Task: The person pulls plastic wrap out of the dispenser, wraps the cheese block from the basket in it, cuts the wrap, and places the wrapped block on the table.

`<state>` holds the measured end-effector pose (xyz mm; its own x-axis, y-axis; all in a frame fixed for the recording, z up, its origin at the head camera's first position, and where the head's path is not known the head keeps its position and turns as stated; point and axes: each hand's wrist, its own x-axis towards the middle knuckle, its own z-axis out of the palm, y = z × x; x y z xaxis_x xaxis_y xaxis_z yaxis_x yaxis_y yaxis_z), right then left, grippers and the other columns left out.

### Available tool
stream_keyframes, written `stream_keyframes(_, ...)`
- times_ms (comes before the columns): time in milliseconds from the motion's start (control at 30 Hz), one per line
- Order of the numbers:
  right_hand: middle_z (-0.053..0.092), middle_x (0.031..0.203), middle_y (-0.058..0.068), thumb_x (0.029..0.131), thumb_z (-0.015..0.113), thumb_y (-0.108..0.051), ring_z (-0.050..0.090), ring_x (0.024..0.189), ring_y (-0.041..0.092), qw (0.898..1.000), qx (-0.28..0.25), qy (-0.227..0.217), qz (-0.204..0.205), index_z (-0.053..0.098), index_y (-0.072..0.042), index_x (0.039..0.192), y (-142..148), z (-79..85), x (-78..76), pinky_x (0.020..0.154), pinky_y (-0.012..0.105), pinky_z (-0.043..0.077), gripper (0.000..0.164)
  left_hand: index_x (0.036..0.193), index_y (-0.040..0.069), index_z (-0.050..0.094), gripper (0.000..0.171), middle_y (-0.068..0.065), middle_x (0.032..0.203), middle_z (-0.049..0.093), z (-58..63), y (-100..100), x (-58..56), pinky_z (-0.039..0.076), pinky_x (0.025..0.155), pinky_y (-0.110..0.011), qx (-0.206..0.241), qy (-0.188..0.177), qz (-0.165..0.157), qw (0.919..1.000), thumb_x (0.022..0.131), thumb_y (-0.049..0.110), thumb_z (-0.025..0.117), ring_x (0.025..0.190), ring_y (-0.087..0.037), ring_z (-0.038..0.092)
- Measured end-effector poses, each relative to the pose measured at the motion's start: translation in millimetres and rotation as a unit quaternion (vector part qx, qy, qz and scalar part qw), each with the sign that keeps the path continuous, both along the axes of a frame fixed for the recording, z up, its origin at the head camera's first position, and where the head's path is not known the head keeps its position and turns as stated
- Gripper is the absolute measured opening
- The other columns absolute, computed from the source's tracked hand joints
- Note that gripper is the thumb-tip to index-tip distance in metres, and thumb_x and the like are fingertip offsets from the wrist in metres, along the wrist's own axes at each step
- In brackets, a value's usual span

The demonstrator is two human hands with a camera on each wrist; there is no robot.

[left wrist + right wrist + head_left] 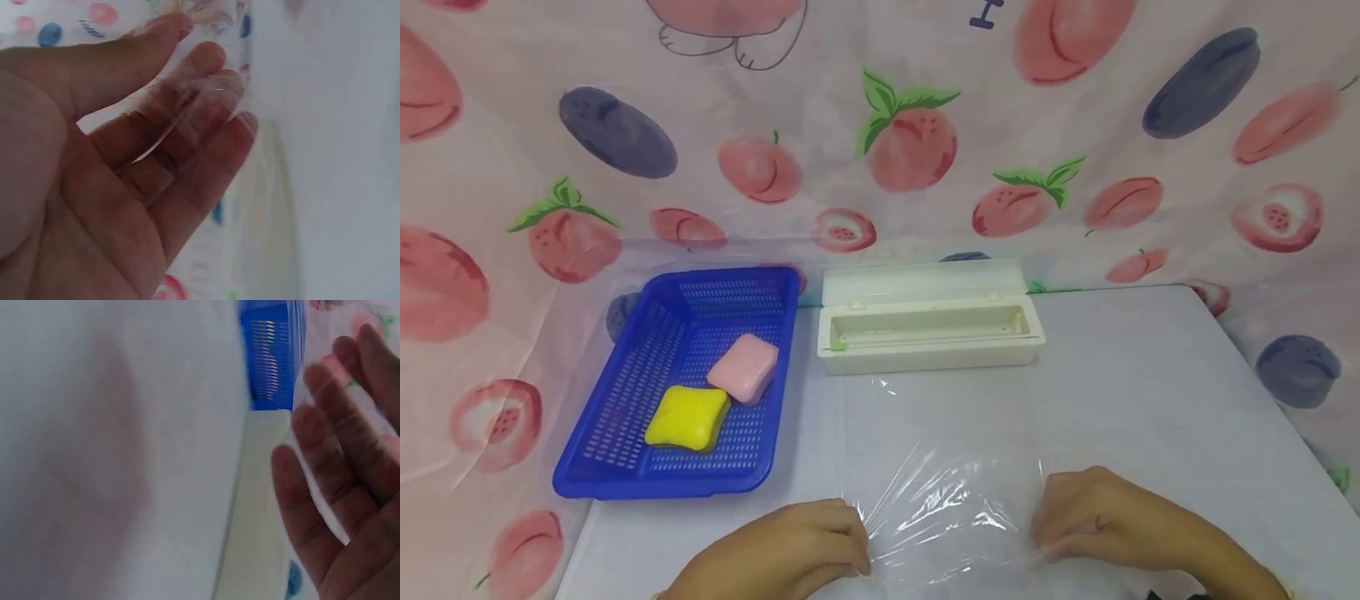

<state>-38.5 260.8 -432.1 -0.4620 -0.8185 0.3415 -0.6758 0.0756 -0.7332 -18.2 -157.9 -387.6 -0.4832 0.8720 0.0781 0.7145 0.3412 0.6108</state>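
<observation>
A sheet of clear plastic wrap (943, 492) stretches between my two hands over the white table, creased and shiny. My left hand (808, 542) pinches its left edge; in the left wrist view the film (215, 94) lies over the fingertips. At the opposite edge, my right hand (1101, 517) holds the wrap between thumb and fingers, the other fingers loosely bent in the right wrist view. Beyond the sheet stands a long white wrap dispenser box (932, 358), its translucent lid (925, 283) raised. Whether the film still joins the box is hard to tell.
A blue plastic basket (662, 487) stands at the left of the table. Inside it lie a yellow pillow-shaped block (685, 415) and a pink one (745, 367). A fruit-print cloth (925, 225) hangs behind the table (1150, 400).
</observation>
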Motion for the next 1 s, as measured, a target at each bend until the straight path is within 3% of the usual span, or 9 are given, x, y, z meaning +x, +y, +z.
stream_keyframes(167, 0.061, 0.095, -0.023, 0.088, 0.08, -0.019, 0.056, 0.088, -0.008, 0.995, 0.084, 0.05, -0.033, 0.079, -0.033, 0.093, -6.3, -25.7, 5.5, 0.08, 0.005, 0.044, 0.015, 0.094, 0.028, 0.074, 0.018, 0.019, 0.098, 0.057, -42.5, 8.8, -4.6, 0.045, 0.085, -0.005, -0.069, -0.002, 0.001, 0.9976, 0.104, 0.025, 0.06, 0.091, 0.008, 0.054)
stream_keyframes(300, 0.064, 0.091, -0.023, 0.089, 0.079, -0.03, 0.054, 0.085, -0.006, 0.979, 0.165, 0.105, -0.062, 0.08, -0.027, 0.102, -8.3, -38.4, 9.2, 0.075, 0.006, 0.043, 0.013, 0.095, 0.026, 0.078, 0.012, 0.017, 0.095, 0.061, -65.6, 17.9, -7.9, 0.047, 0.082, -0.008, -0.131, 0.029, 0.014, 0.9908, 0.099, 0.023, 0.066, 0.092, 0.005, 0.054)
stream_keyframes(467, 0.073, 0.108, -0.019, 0.1, 0.064, -0.039, 0.067, 0.096, -0.002, 0.961, 0.248, 0.028, -0.119, 0.073, -0.024, 0.123, -4.7, -32.5, 14.5, 0.078, 0.021, 0.057, 0.029, 0.12, 0.025, 0.075, 0.026, 0.015, 0.105, 0.071, -69.5, 23.6, -6.3, 0.054, 0.087, -0.02, -0.165, -0.043, 0.049, 0.9841, 0.101, 0.037, 0.063, 0.097, 0.002, 0.06)
stream_keyframes(533, 0.074, 0.111, -0.018, 0.099, 0.067, -0.032, 0.07, 0.1, 0.002, 0.954, 0.241, 0.063, -0.168, 0.074, -0.025, 0.12, -5.1, -29.6, 14.7, 0.082, 0.025, 0.059, 0.023, 0.127, 0.023, 0.073, 0.031, 0.012, 0.11, 0.074, -66.6, 26.2, -5.9, 0.056, 0.089, -0.025, -0.157, -0.056, 0.073, 0.9832, 0.103, 0.038, 0.059, 0.099, -0.001, 0.064)
stream_keyframes(633, 0.07, 0.115, -0.017, 0.088, 0.079, -0.029, 0.066, 0.108, 0.005, 0.928, 0.226, 0.162, -0.249, 0.074, -0.026, 0.119, -10.1, -29.6, 12.6, 0.087, 0.025, 0.055, 0.032, 0.122, 0.023, 0.075, 0.025, 0.01, 0.111, 0.073, -67.8, 33.9, -6.6, 0.056, 0.088, -0.026, -0.138, 0.05, 0.101, 0.9841, 0.102, 0.031, 0.062, 0.103, -0.007, 0.064)
stream_keyframes(700, 0.065, 0.129, -0.01, 0.081, 0.084, -0.037, 0.059, 0.123, 0.013, 0.905, 0.243, 0.206, -0.282, 0.068, -0.023, 0.13, -14.6, -31.5, 11.0, 0.095, 0.033, 0.051, 0.053, 0.122, 0.024, 0.073, 0.025, 0.003, 0.12, 0.068, -72.5, 40.0, -7.2, 0.055, 0.092, -0.03, -0.141, 0.142, 0.125, 0.9717, 0.098, 0.03, 0.067, 0.113, -0.014, 0.062)
stream_keyframes(767, 0.052, 0.15, -0.002, 0.078, 0.082, -0.052, 0.045, 0.141, 0.022, 0.891, 0.289, 0.204, -0.284, 0.056, -0.022, 0.146, -18.0, -34.4, 10.4, 0.105, 0.047, 0.045, 0.079, 0.131, 0.026, 0.068, 0.037, -0.004, 0.137, 0.06, -77.8, 44.6, -7.4, 0.053, 0.099, -0.038, -0.162, 0.195, 0.148, 0.9558, 0.095, 0.035, 0.072, 0.128, -0.024, 0.055)
stream_keyframes(867, 0.028, 0.169, 0.005, 0.078, 0.071, -0.073, 0.025, 0.155, 0.033, 0.879, 0.359, 0.17, -0.262, 0.035, -0.019, 0.16, -18.4, -40.6, 11.8, 0.11, 0.069, 0.033, 0.104, 0.149, 0.031, 0.052, 0.06, -0.01, 0.161, 0.039, -84.1, 46.8, -6.8, 0.046, 0.109, -0.054, -0.224, 0.189, 0.166, 0.9414, 0.093, 0.048, 0.069, 0.148, -0.037, 0.038)
stream_keyframes(1000, 0.018, 0.172, 0.006, 0.079, 0.057, -0.084, 0.023, 0.156, 0.034, 0.879, 0.404, 0.107, -0.229, 0.028, -0.021, 0.162, -13.2, -47.8, 13.1, 0.109, 0.08, 0.023, 0.108, 0.158, 0.035, 0.037, 0.07, -0.009, 0.17, 0.023, -89.6, 44.0, -6.0, 0.037, 0.115, -0.063, -0.272, 0.12, 0.157, 0.9419, 0.096, 0.058, 0.059, 0.155, -0.039, 0.024)
